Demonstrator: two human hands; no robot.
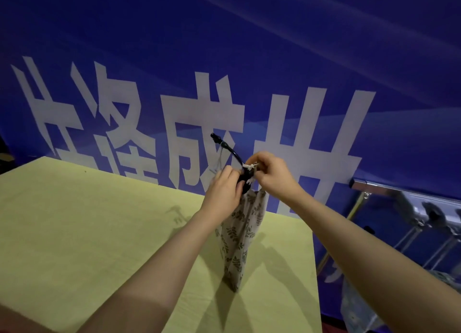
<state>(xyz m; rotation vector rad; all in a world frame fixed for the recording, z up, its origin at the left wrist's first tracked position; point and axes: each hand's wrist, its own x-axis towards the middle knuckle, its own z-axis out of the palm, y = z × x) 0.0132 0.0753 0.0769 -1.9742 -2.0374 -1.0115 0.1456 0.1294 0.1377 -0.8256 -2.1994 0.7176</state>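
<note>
A grey leaf-printed cloth pouch (239,237) stands upright on the pale yellow-green bench (87,220), with a black curved band (230,150) poking out of its gathered neck. The left hand (222,195) grips that neck and the right hand (272,173) pinches the white drawstring cord (249,167) there. Behind them hangs a blue banner with large white characters (274,45). A shiny metal rack (411,208) stands to the right.
</note>
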